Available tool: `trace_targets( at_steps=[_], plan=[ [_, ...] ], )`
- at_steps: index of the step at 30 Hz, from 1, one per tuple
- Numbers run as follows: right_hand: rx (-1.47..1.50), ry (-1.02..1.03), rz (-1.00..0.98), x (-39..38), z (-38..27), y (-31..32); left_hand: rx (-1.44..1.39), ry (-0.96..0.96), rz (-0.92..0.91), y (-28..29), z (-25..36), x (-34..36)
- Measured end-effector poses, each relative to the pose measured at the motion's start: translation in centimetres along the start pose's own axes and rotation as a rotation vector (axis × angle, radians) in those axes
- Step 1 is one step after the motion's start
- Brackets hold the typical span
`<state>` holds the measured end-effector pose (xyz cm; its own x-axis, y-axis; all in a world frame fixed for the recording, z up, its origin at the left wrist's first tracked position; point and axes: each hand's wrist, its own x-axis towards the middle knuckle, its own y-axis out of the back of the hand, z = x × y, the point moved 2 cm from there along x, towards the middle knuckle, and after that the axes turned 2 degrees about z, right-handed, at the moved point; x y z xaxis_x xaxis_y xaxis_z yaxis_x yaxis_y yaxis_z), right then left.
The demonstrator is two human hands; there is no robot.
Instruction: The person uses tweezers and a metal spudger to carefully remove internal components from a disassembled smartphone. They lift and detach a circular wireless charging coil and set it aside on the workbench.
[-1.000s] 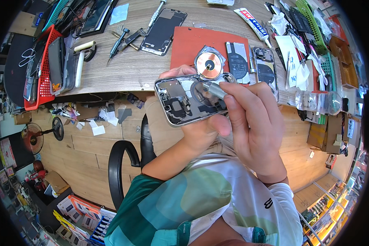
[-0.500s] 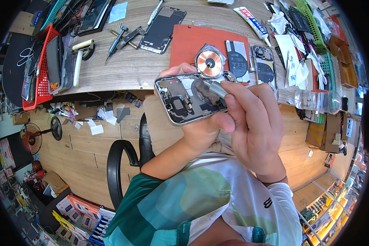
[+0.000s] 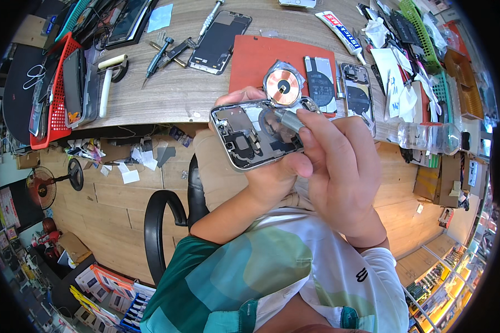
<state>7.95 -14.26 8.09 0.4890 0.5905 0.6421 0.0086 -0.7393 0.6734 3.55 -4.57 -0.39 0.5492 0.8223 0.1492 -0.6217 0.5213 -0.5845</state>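
My left hand point(image 3: 269, 180) is closed around an opened phone body point(image 3: 238, 123), holding it tilted over my lap in front of the table edge. Inside it show dark boards, screws and a metal frame. At its upper rim a round copper charging coil point(image 3: 280, 93) sticks up, with clear film around it. My right hand point(image 3: 344, 161) pinches a silver metal hand tool point(image 3: 289, 120) between thumb and fingers. The tool slants into the right half of the phone body; its tip is too small to make out.
Behind the phone lies a red mat point(image 3: 247, 61) with a phone battery point(image 3: 320, 83); another opened phone point(image 3: 356, 91) is to its right. A phone screen point(image 3: 220, 41), screwdriver point(image 3: 156, 62) and glue tube point(image 3: 341, 34) rest farther back. A red basket point(image 3: 58, 91) stands at the left.
The right hand and its tool have shifted slightly within the phone body. The left hand's hold on the phone looks the same.
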Motion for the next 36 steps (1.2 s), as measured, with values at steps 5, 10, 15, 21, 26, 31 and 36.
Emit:
trace_targets(
  at_steps=[5,10,15,21,26,31,36],
  plan=[
    [-0.031,0.043,0.035,-0.1,-0.5,-0.1,0.010,-0.008,-0.039,0.0,0.3,0.1],
    [-0.093,0.059,-0.009,-0.1,-0.9,0.0,0.033,-0.064,-0.117,0.4,-0.2,0.1],
    [-0.116,0.066,-0.052,0.1,-0.8,0.1,-0.034,-0.076,-0.133,0.2,-0.4,0.0],
    [-0.101,0.167,-0.111,0.1,-0.3,-0.1,0.009,-0.023,-0.153,0.4,-0.3,-0.2],
    [-0.054,0.176,-0.117,-0.4,0.1,0.1,-0.115,0.045,-0.080,-0.5,0.1,-0.4],
    [-0.014,0.099,-0.058,-1.0,-0.2,0.1,-0.158,0.118,0.012,-1.1,0.8,-0.2],
    [-0.020,0.159,-0.033,-1.0,0.3,-0.2,-0.172,0.118,0.042,-1.3,0.9,-0.3]
  ],
)
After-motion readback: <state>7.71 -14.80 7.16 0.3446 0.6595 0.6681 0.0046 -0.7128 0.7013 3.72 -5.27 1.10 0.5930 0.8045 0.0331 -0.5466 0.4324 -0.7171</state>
